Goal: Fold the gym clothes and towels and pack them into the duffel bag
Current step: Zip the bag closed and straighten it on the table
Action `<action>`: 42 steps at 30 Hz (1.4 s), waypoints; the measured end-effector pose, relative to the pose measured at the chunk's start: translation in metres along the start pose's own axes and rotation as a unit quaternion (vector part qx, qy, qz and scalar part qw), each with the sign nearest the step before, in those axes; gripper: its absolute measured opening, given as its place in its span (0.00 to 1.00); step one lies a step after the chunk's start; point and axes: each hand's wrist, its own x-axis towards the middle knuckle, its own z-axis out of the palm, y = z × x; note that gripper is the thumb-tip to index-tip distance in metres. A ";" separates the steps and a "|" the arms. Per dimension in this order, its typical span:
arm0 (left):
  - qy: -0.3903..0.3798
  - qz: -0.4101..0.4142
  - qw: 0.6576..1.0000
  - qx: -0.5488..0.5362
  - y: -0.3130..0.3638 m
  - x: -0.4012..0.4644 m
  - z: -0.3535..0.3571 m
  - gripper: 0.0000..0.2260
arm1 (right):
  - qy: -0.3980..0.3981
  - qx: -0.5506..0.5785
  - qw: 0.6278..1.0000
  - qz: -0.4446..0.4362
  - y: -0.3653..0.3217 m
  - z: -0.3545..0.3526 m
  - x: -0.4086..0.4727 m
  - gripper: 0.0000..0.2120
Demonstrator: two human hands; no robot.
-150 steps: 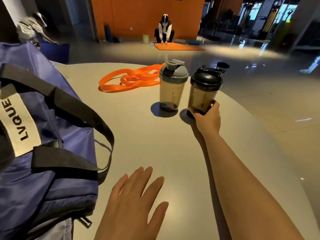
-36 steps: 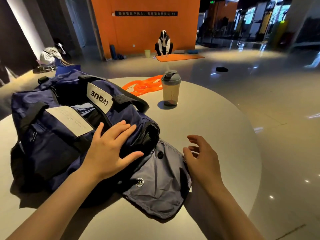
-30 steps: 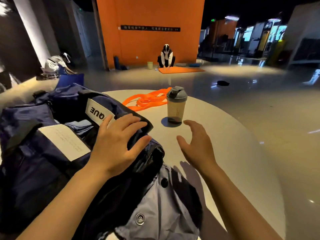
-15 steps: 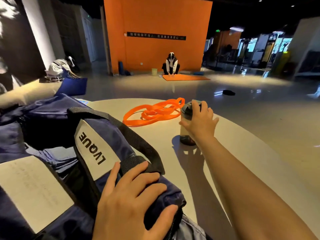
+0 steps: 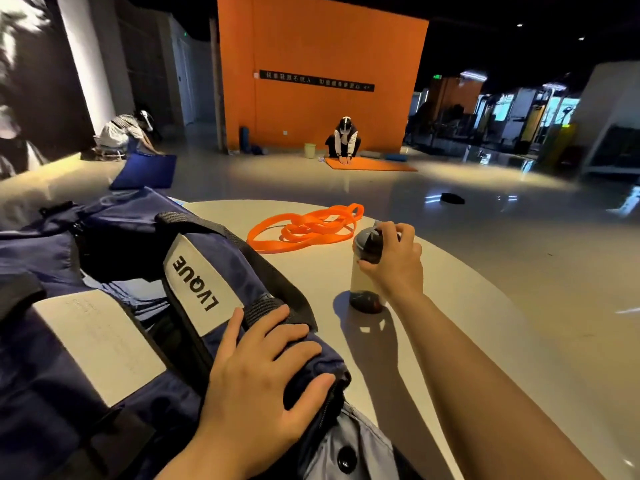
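A navy duffel bag (image 5: 104,375) with black straps and a white LVQUE label fills the left of the round white table (image 5: 450,323). Its top is open, and blue folded cloth (image 5: 138,299) shows inside. My left hand (image 5: 263,375) rests flat on the bag's right end, fingers spread over the strap and zipper edge. My right hand (image 5: 394,258) grips the grey lid of a clear shaker bottle (image 5: 363,282) that stands on the table right of the bag. A grey flap with snaps (image 5: 346,452) hangs at the bag's near corner.
Orange resistance bands (image 5: 304,228) lie coiled on the table behind the bottle. The table edge curves away on the right. Across the floor, one person kneels on an orange mat (image 5: 370,164) and another bends over a blue mat (image 5: 145,171).
The black-lidded bottle is gone from the table. My left hand came onto the bag's end. My right hand reached forward and took hold of the grey-lidded bottle's top.
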 end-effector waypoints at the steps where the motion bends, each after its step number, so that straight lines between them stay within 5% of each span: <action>1: -0.006 0.001 1.000 0.007 0.000 0.000 -0.001 0.16 | -0.004 0.001 1.000 -0.002 0.001 -0.008 -0.010 0.29; 9: -0.073 -0.028 0.996 0.048 0.010 -0.012 -0.009 0.28 | 0.008 0.013 1.000 -0.007 0.022 -0.087 -0.103 0.31; 16: -0.082 0.016 0.987 0.141 0.016 -0.093 -0.044 0.26 | 0.075 0.022 0.997 0.003 0.061 -0.159 -0.188 0.33; 20: -0.052 -0.036 0.981 0.181 0.006 -0.136 -0.070 0.29 | 0.101 0.083 0.991 0.015 0.069 -0.184 -0.223 0.35; 25: -0.008 -0.082 0.987 0.136 0.009 -0.141 -0.084 0.20 | 0.119 0.238 0.962 0.063 0.046 -0.202 -0.259 0.35; 29: 0.011 -0.141 0.984 0.108 0.019 -0.135 -0.087 0.13 | 0.095 0.403 0.906 0.081 0.007 -0.204 -0.287 0.32; 37: 0.120 -0.155 0.980 -0.042 0.045 -0.113 -0.126 0.06 | 0.039 0.520 0.844 0.128 -0.050 -0.153 -0.312 0.28; 42: 0.135 -0.092 0.986 -0.042 0.062 -0.110 -0.134 0.07 | 0.045 0.468 0.879 0.081 -0.087 -0.115 -0.324 0.34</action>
